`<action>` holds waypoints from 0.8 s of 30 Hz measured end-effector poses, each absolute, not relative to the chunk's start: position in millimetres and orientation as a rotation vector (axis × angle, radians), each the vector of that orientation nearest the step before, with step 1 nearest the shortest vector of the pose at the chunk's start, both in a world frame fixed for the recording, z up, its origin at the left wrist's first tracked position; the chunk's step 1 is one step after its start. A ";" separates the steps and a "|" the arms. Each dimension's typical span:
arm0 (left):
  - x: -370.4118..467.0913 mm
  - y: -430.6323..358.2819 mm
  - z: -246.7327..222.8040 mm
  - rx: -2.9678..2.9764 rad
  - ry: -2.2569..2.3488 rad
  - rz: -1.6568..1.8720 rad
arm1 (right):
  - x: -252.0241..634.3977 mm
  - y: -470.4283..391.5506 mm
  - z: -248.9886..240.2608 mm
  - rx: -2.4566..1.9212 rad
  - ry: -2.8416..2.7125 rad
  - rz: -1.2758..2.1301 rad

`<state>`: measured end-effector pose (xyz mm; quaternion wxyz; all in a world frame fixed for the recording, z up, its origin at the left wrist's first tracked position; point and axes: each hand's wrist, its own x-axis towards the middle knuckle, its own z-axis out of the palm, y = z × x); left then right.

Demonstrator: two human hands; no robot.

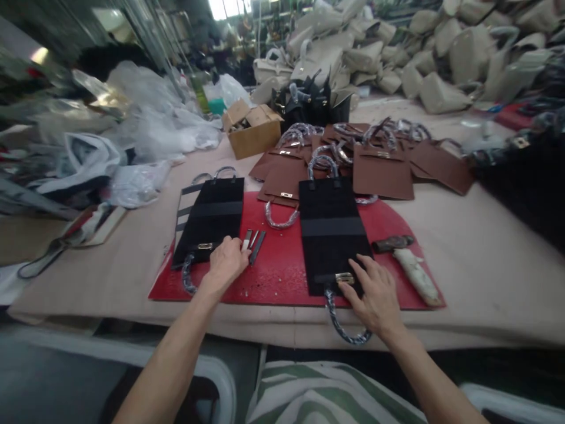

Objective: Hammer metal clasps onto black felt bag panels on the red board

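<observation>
My right hand (375, 294) lies with its fingers apart on the lower end of a black bag panel (329, 206), by its gold metal clasp (344, 278). A wrapped handle (342, 327) hangs from that end over the table's front edge. My left hand (227, 259) is closed beside small metal tools (256, 247), at the lower right of another black panel (216, 206); what its fingers hold, if anything, is hidden. Both panels lie partly on a red mat (273, 282).
A hammer (417, 274) with a wrapped grip lies at the mat's right. Brown bag panels (383, 176) with wrapped handles and a cardboard box (253, 138) are behind. Plastic bags (154, 112) lie left, beige bags (468, 53) at the back, black bags (529, 176) right.
</observation>
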<state>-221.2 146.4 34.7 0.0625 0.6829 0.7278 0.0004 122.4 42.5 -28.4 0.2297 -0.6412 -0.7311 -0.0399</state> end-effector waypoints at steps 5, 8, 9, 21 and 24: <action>-225.2 164.8 33.0 1.982 2.135 -0.206 | 121.5 39.4 -27.1 -1.782 -2.002 -0.040; -226.7 172.4 31.6 1.934 2.116 -0.245 | 120.9 37.8 -26.4 -1.794 -1.990 -0.011; -226.6 173.6 31.2 1.918 2.119 -0.242 | 120.6 37.4 -26.2 -1.799 -1.989 -0.007; -237.1 161.1 42.0 1.835 2.168 0.083 | 123.5 43.1 -28.8 -1.746 -1.968 -0.059; -270.0 154.6 50.1 1.802 2.311 0.264 | 125.3 48.3 -34.0 -1.712 -1.973 -0.102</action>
